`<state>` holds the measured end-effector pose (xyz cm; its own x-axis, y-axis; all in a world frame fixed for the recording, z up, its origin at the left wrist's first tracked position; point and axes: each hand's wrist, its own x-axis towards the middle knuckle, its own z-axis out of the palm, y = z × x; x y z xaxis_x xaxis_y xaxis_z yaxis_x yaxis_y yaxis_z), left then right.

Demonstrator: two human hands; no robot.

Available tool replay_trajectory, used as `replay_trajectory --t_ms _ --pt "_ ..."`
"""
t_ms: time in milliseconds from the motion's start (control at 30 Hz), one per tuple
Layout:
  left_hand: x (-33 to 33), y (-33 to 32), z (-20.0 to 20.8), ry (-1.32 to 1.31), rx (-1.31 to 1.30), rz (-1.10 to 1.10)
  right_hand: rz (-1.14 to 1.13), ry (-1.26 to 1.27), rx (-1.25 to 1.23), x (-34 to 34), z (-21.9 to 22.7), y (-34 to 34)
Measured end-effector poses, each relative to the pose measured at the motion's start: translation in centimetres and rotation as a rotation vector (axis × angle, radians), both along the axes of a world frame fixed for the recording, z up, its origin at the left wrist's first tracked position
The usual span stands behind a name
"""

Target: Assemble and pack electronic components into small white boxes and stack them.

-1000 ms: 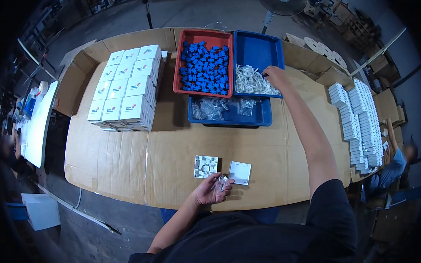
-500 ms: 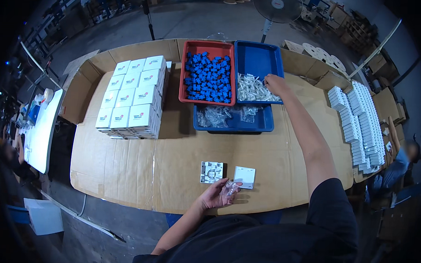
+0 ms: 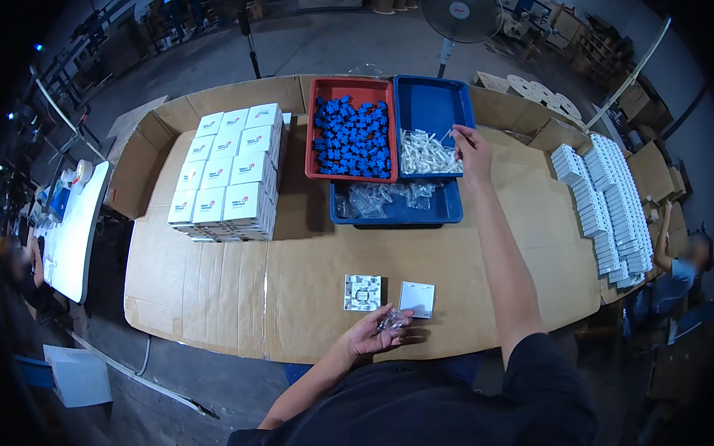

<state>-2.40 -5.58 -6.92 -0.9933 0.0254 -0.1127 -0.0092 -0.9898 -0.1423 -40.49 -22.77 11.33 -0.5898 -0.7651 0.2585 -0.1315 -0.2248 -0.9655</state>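
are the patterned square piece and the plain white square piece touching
Apart. The head view shows brown cardboard between the patterned square piece and the plain white square piece on its right.

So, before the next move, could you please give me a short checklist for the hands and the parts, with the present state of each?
1. Left hand has the clear plastic packet: ok.
2. Right hand pinches one piece only: cannot tell, too small.
3. Patterned square unit lies on the cardboard: ok.
4. White square piece lies apart from that unit: ok.
5. White parts available in the upper blue tray: ok.
6. Blue parts kept separate, in the red tray: ok.
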Motion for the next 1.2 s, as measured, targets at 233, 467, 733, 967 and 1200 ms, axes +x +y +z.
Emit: replay_trajectory --t_ms 233,467,733,967,1200 --pt "1.0 0.7 1.3 -0.084 -0.085 0.035 0.091 -0.328 -0.235 8.9 5.9 11.0" --pt "0.4 -2.4 8.6 -0.132 -0.481 0.278 0.164 -0.074 0.116 14.3 4.3 18.2" --pt "1.0 -4.1 14.6 -0.294 -0.789 0.341 0.423 0.003 0.248 18.6 1.4 19.9" --pt "1.3 -3.0 13.6 -0.337 -0.754 0.324 0.722 0.293 0.223 18.3 1.3 19.9" --pt "1.0 -2.8 13.3 -0.306 -0.684 0.338 0.869 0.276 0.267 18.3 1.0 19.1"
